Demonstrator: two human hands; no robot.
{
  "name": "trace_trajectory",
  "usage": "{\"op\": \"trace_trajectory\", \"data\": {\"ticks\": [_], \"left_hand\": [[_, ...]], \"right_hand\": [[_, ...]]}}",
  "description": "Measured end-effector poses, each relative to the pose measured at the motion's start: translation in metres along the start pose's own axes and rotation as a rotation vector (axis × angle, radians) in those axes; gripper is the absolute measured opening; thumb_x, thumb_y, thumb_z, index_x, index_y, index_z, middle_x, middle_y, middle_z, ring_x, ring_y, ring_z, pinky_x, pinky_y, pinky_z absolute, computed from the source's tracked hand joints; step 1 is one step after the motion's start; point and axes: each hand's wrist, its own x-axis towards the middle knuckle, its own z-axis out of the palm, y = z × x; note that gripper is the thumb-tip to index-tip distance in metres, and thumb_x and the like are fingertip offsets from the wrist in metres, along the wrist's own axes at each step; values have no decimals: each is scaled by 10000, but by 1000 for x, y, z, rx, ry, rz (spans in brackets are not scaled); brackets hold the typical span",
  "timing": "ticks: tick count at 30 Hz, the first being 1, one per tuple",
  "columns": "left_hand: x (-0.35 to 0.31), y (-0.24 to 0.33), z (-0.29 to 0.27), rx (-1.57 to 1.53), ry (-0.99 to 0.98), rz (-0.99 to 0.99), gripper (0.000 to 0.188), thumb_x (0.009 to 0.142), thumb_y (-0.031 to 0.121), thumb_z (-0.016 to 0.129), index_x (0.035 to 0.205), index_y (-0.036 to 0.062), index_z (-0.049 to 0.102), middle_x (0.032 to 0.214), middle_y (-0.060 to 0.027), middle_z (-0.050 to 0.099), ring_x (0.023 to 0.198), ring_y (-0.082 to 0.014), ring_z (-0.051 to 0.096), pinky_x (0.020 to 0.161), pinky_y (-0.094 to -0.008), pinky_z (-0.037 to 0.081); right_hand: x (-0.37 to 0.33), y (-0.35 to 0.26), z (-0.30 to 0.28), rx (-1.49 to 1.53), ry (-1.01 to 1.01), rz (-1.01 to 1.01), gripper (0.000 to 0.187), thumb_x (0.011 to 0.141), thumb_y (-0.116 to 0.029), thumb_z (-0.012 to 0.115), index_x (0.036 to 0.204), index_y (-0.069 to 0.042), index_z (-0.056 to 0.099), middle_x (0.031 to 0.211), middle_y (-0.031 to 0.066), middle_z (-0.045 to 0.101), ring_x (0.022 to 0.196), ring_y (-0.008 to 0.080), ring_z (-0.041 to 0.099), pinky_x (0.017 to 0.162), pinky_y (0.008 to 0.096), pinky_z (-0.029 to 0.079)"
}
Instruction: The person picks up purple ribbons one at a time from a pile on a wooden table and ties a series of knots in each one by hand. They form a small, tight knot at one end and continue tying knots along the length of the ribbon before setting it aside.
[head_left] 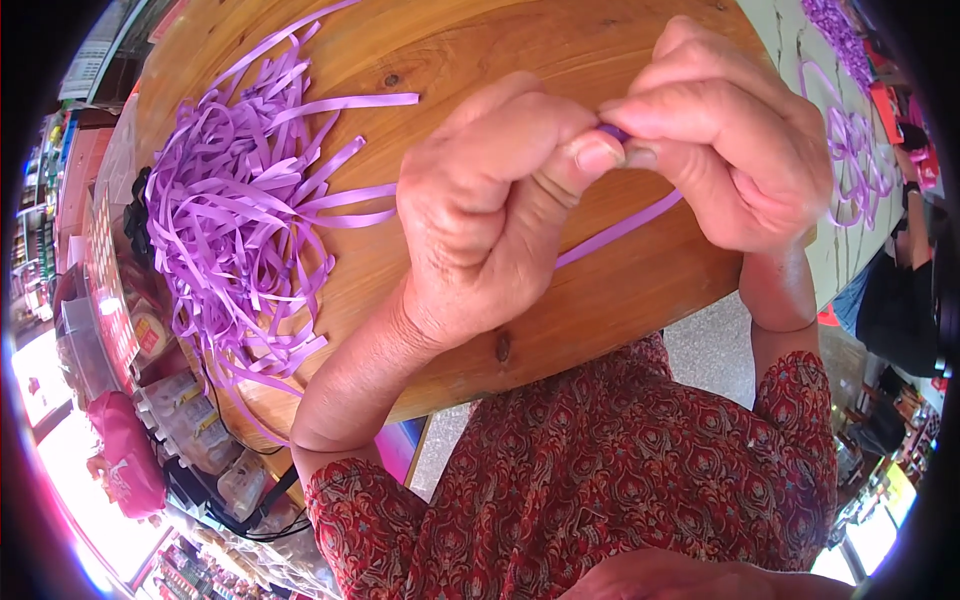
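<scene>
My left hand [485, 195] and my right hand [735, 145] meet above the wooden table, both closed in a pinch. Between thumbs and forefingers shows a small bit of purple ribbon [612, 131], darker than the rest; most of it is covered by my fingertips. Behind my hands a lilac ribbon strip [620, 229] runs slantwise over the wood. Whether it joins the pinched bit is hidden by my right hand. To the left of my left hand lies a big tangled heap of lilac ribbon strips [235, 200], with several loose ends pointing toward my hand.
The wooden table [450, 375] has a curved near edge by my body. A white marbled surface [850, 255] adjoins it at right, bearing looped lilac ribbon [855, 165] and a purple pile [838, 40]. At left sit clear packages [190, 425] and a pink pouch [128, 455]. Another person [900, 310] is at far right.
</scene>
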Motion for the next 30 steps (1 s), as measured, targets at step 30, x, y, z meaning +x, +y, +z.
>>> {"op": "trace_trajectory", "data": {"ticks": [30], "left_hand": [[-2,-2,3,-395,142,-279,118,909,87,510,915,8,597,718,23,492,625,-67,384,570,-218,297]], "right_hand": [[-3,19,1,-117,100,-7,267,717,-118,703,978,-77,667,920,30,611,843,200,551,730,333,439]]}}
